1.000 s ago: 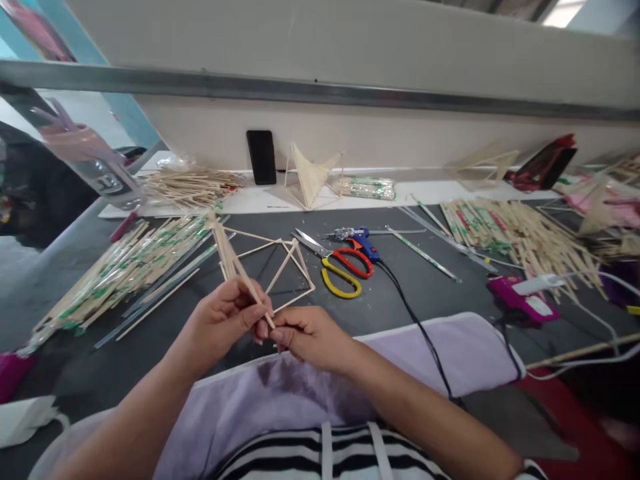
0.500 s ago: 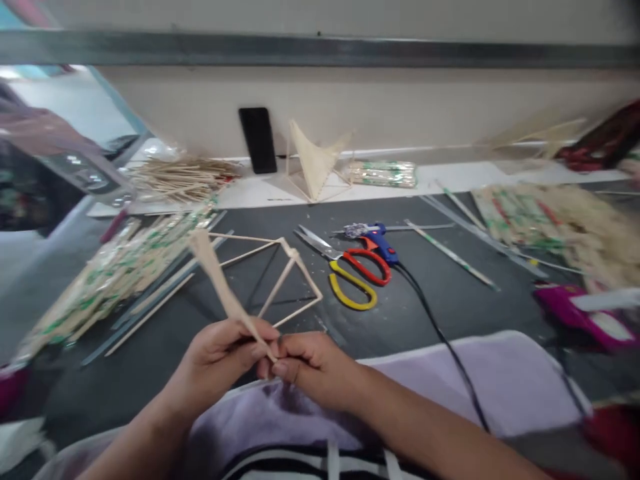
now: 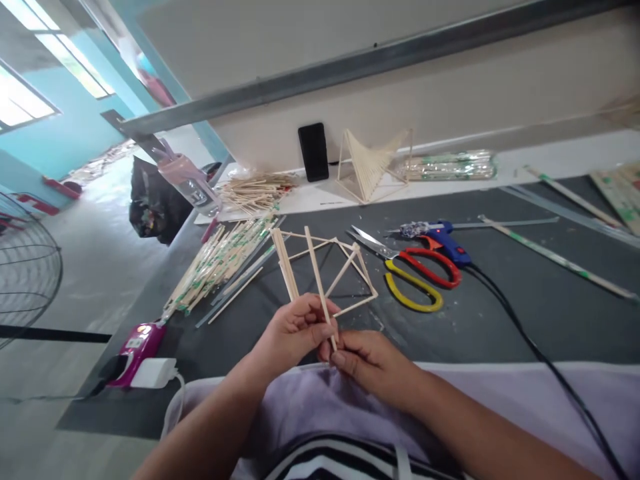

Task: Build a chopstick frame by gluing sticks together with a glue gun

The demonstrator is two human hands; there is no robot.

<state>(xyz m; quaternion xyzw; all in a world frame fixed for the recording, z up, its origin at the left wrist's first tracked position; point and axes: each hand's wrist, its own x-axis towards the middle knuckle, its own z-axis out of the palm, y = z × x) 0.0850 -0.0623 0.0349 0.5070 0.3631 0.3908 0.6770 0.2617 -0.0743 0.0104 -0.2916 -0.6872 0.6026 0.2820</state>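
Observation:
My left hand [image 3: 299,328] is closed, with its thumb pressing a single thin wooden stick [image 3: 316,270]. A small bundle of similar wooden sticks [image 3: 285,261] rises from behind the same hand's fingers. My right hand [image 3: 373,365] pinches the lower end of the single stick, its fingertips touching the left ones. Just beyond my hands, a frame of joined sticks [image 3: 371,275] rests on the dark table mat; its near left part is hidden by my left hand. Scissors [image 3: 411,267] with one red and one yellow handle lie right of the frame, beside a blue glue gun [image 3: 443,239].
Wrapped chopsticks [image 3: 220,263] and a purple power strip [image 3: 137,350] lie on the left. Loose sticks [image 3: 257,192], a phone [image 3: 313,152], a finished-looking stick model [image 3: 373,167] and packaged chopsticks [image 3: 453,165] line the back. A black cord [image 3: 530,343] crosses the right side.
The view has swung left and tilted, showing more floor and the power strip. One stick now stands apart from the bundle, where before they looked gathered together.

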